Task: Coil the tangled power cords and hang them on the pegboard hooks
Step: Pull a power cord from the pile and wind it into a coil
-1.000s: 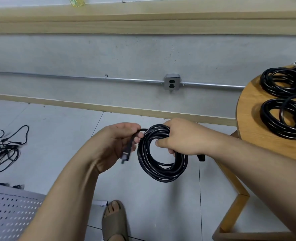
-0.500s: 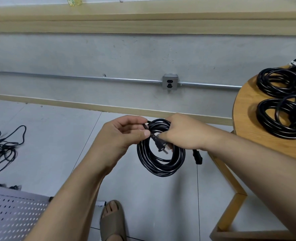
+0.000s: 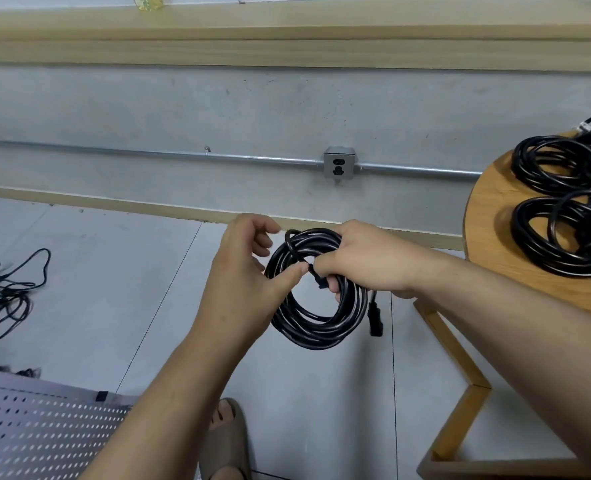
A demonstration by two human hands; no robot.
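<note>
1. Table (image 3: 495,216): round, wooden, at the right edge. It carries the finished coils (image 3: 561,268), lying flat and overlapping.
2. Pegboard (image 3: 27,431): perforated panel at lower left. No hooks show on it, and no cord hangs on it yet.
3. Held coil (image 3: 315,336): black power cord in several loops, held in the air over the floor between both hands, well apart from the pegboard.
4. Tangled cords (image 3: 1,292): loose heap on the floor at far left, not yet coiled.
5. Right hand (image 3: 367,261): its grip is wrapped round the top of the held coil, fingers curled through the loops.
6. Left hand (image 3: 242,282): grip spread, with only the thumb tip touching the cord by the plug end (image 3: 320,280).
7. Connector (image 3: 376,322): hangs free below the right hand.
8. Risk: the plug end looks only tucked in. If the right hand slackens, the wrap may spring loose and the loops spill. The dangling connector could also snag during hanging.
9. Change: half a second ago the left thumb and forefinger pinched the plug across the coil's opening. The forefinger has since lifted, and the plug sits under the right fingers.
</note>
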